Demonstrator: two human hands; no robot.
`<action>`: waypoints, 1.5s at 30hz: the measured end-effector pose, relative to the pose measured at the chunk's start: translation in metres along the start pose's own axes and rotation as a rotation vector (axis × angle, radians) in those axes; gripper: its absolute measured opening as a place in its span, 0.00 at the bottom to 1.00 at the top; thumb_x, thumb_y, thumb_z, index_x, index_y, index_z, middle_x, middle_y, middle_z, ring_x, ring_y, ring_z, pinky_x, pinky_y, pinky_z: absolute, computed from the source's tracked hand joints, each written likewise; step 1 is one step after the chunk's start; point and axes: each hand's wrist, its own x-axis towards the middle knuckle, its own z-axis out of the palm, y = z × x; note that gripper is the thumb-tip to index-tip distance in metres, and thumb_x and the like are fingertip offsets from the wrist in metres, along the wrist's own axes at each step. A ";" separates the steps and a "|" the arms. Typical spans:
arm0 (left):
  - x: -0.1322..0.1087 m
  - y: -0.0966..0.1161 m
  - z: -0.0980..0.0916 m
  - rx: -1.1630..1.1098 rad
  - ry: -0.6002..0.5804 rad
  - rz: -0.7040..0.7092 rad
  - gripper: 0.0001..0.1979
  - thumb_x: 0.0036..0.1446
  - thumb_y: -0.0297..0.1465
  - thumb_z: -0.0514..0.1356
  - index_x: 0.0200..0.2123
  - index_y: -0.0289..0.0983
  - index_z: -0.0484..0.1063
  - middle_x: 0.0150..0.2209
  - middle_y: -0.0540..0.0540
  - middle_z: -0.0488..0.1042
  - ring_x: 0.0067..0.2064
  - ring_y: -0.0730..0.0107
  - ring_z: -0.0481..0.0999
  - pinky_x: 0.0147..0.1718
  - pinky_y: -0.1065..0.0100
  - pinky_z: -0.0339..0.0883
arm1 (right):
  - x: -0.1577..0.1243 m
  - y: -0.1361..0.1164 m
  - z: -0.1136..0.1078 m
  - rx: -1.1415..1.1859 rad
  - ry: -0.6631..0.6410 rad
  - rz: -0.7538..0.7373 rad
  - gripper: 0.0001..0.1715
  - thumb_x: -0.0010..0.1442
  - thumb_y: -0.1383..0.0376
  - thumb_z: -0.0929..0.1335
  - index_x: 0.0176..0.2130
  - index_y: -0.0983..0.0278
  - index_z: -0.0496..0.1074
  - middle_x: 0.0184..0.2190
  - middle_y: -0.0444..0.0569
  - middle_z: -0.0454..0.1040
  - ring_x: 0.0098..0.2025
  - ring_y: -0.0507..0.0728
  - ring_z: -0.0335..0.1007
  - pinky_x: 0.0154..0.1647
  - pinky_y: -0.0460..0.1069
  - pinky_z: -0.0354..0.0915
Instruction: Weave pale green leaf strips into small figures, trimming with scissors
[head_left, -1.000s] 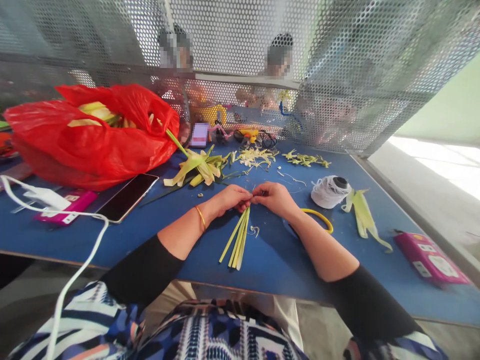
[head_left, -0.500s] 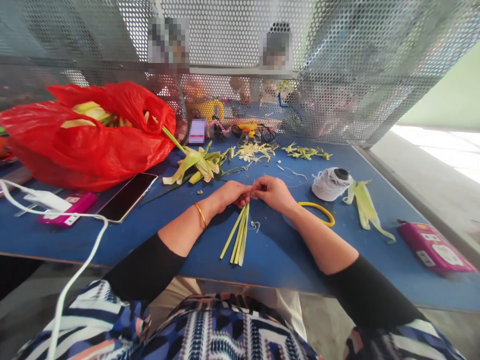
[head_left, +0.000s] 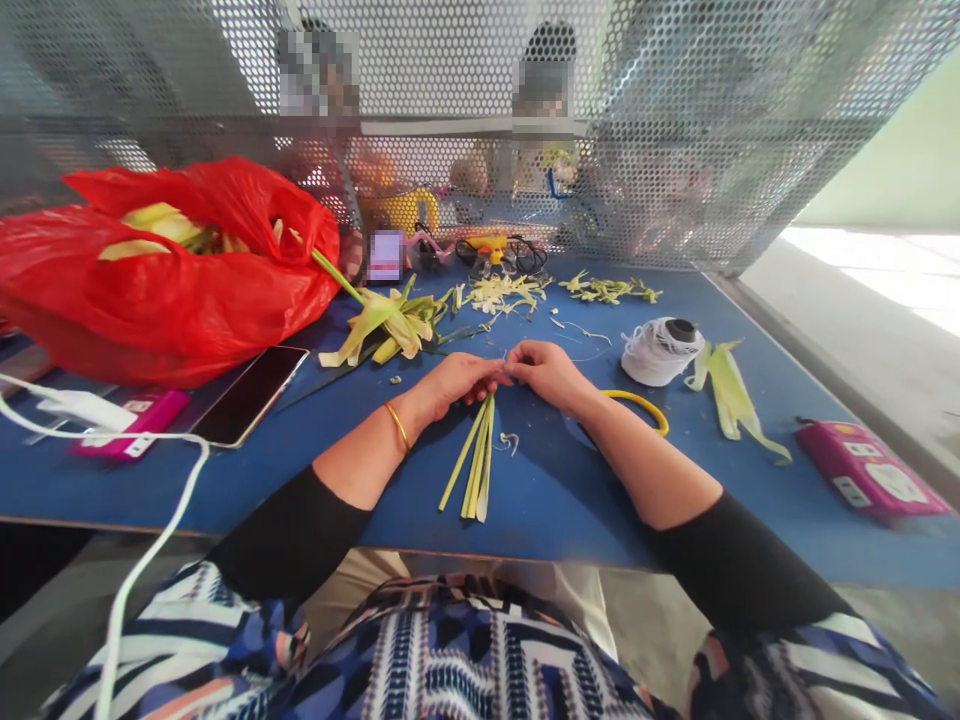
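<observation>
Above the middle of the blue table, my left hand (head_left: 466,382) is closed round the top of a small bundle of pale green plant strips (head_left: 477,462). Several strips fan out below the fingers toward the near edge, and their upper ends are hidden in the grip. Just right of it, my right hand (head_left: 546,372) is closed in a pinch, its fingertips close to the left ones. What it pinches is too small to make out. A curled white scrap (head_left: 510,442) lies beside the strips. Past my right wrist stands a spool of white thread (head_left: 657,354).
On the left sit a red plastic bag (head_left: 202,300) of plant pieces, a phone (head_left: 251,397) and a pink box (head_left: 142,432) under a white cable (head_left: 176,495). Wilted leaves (head_left: 386,325) lie ahead. A yellow ring (head_left: 646,403), a pale husk (head_left: 727,390) and another pink box (head_left: 866,468) are right.
My right hand has drawn slightly away from my left, with its pinch still closed. My left hand keeps hold of the strips. The whole view has shifted a little.
</observation>
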 end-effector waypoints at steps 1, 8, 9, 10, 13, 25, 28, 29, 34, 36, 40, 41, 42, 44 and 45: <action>0.000 -0.001 0.000 -0.006 0.008 0.005 0.11 0.53 0.34 0.63 0.24 0.34 0.78 0.20 0.51 0.69 0.20 0.81 0.61 0.19 0.74 0.49 | 0.000 0.000 0.000 -0.005 0.003 -0.002 0.04 0.47 0.64 0.66 0.23 0.63 0.68 0.18 0.39 0.65 0.24 0.49 0.56 0.26 0.46 0.52; 0.004 -0.003 0.000 -0.095 0.115 -0.010 0.03 0.44 0.26 0.68 0.26 0.34 0.78 0.23 0.51 0.74 0.19 0.83 0.60 0.18 0.75 0.47 | -0.001 -0.003 -0.005 0.030 -0.089 0.045 0.04 0.46 0.66 0.68 0.23 0.64 0.69 0.17 0.38 0.64 0.22 0.48 0.56 0.25 0.46 0.51; 0.004 -0.003 0.000 -0.093 0.120 -0.011 0.04 0.43 0.25 0.68 0.26 0.34 0.78 0.21 0.51 0.73 0.19 0.82 0.60 0.18 0.75 0.47 | -0.002 -0.003 -0.006 0.042 -0.134 0.039 0.03 0.46 0.66 0.68 0.23 0.64 0.69 0.17 0.38 0.64 0.22 0.48 0.56 0.25 0.46 0.52; 0.004 -0.003 0.000 -0.084 0.122 -0.010 0.04 0.42 0.25 0.68 0.26 0.34 0.78 0.20 0.52 0.72 0.19 0.82 0.60 0.18 0.75 0.47 | -0.002 -0.003 -0.006 0.050 -0.170 0.033 0.02 0.46 0.67 0.68 0.23 0.64 0.70 0.17 0.38 0.64 0.22 0.48 0.57 0.25 0.46 0.52; 0.004 -0.002 -0.002 -0.032 0.121 0.006 0.04 0.41 0.24 0.68 0.25 0.34 0.78 0.18 0.54 0.69 0.19 0.82 0.60 0.18 0.75 0.47 | -0.003 -0.003 -0.008 0.055 -0.220 0.020 0.02 0.47 0.69 0.68 0.23 0.64 0.70 0.17 0.38 0.65 0.22 0.48 0.58 0.25 0.46 0.55; 0.011 -0.006 -0.014 0.549 0.145 0.407 0.04 0.44 0.24 0.64 0.25 0.37 0.79 0.24 0.51 0.78 0.28 0.72 0.74 0.30 0.71 0.63 | -0.003 -0.005 0.004 0.205 -0.047 0.064 0.14 0.52 0.82 0.65 0.33 0.65 0.68 0.27 0.43 0.78 0.22 0.46 0.72 0.20 0.39 0.61; 0.009 -0.006 -0.014 0.746 0.184 0.489 0.06 0.48 0.25 0.63 0.29 0.38 0.80 0.26 0.51 0.79 0.29 0.71 0.75 0.30 0.71 0.62 | -0.002 -0.002 0.009 0.136 -0.055 0.052 0.14 0.52 0.83 0.64 0.33 0.65 0.68 0.26 0.42 0.77 0.21 0.45 0.71 0.21 0.39 0.60; 0.008 -0.006 -0.013 0.801 0.193 0.503 0.07 0.49 0.25 0.62 0.30 0.38 0.81 0.27 0.51 0.79 0.29 0.70 0.75 0.30 0.70 0.62 | -0.002 -0.001 0.010 0.107 -0.054 0.038 0.15 0.52 0.83 0.64 0.32 0.65 0.68 0.26 0.42 0.76 0.21 0.45 0.71 0.22 0.39 0.61; 0.003 -0.005 -0.007 1.062 0.257 0.551 0.10 0.53 0.25 0.59 0.37 0.39 0.80 0.33 0.47 0.81 0.34 0.65 0.77 0.31 0.68 0.61 | -0.001 0.004 0.012 0.012 -0.037 -0.019 0.15 0.52 0.83 0.63 0.31 0.65 0.68 0.26 0.42 0.76 0.23 0.46 0.72 0.26 0.41 0.62; 0.002 -0.007 -0.005 1.134 0.298 0.577 0.11 0.54 0.25 0.59 0.40 0.39 0.79 0.34 0.45 0.80 0.37 0.62 0.77 0.32 0.67 0.62 | -0.001 0.005 0.013 0.007 -0.033 -0.017 0.15 0.52 0.83 0.63 0.32 0.65 0.68 0.27 0.43 0.76 0.24 0.47 0.72 0.27 0.42 0.63; 0.004 -0.011 -0.003 1.142 0.347 0.655 0.10 0.55 0.24 0.59 0.39 0.39 0.78 0.33 0.45 0.79 0.37 0.62 0.77 0.34 0.67 0.63 | 0.000 0.005 0.012 -0.014 -0.021 -0.022 0.15 0.49 0.83 0.63 0.30 0.65 0.68 0.26 0.42 0.76 0.25 0.49 0.73 0.28 0.43 0.65; 0.005 -0.013 -0.003 1.107 0.349 0.678 0.10 0.54 0.24 0.60 0.38 0.39 0.78 0.33 0.46 0.78 0.37 0.64 0.76 0.35 0.68 0.64 | 0.000 0.005 0.012 -0.016 -0.015 -0.026 0.14 0.49 0.82 0.64 0.29 0.65 0.69 0.25 0.42 0.75 0.25 0.50 0.74 0.28 0.43 0.65; 0.006 -0.014 -0.003 1.060 0.348 0.701 0.10 0.54 0.23 0.60 0.37 0.40 0.78 0.32 0.47 0.78 0.36 0.65 0.76 0.35 0.69 0.64 | 0.001 0.005 0.011 -0.008 -0.014 -0.027 0.14 0.48 0.82 0.64 0.29 0.65 0.69 0.24 0.41 0.75 0.25 0.50 0.74 0.28 0.44 0.65; 0.009 -0.016 -0.004 0.958 0.343 0.736 0.09 0.53 0.23 0.61 0.36 0.40 0.78 0.31 0.49 0.78 0.35 0.68 0.76 0.36 0.70 0.64 | 0.001 0.005 0.011 0.053 -0.022 -0.014 0.13 0.48 0.81 0.64 0.28 0.65 0.69 0.24 0.40 0.75 0.25 0.50 0.73 0.28 0.44 0.66; 0.010 -0.017 -0.004 0.913 0.343 0.747 0.09 0.53 0.23 0.61 0.35 0.40 0.78 0.31 0.49 0.78 0.35 0.68 0.76 0.36 0.71 0.65 | 0.001 0.005 0.011 0.099 -0.025 -0.003 0.13 0.47 0.81 0.65 0.28 0.64 0.69 0.24 0.40 0.75 0.25 0.50 0.73 0.29 0.44 0.66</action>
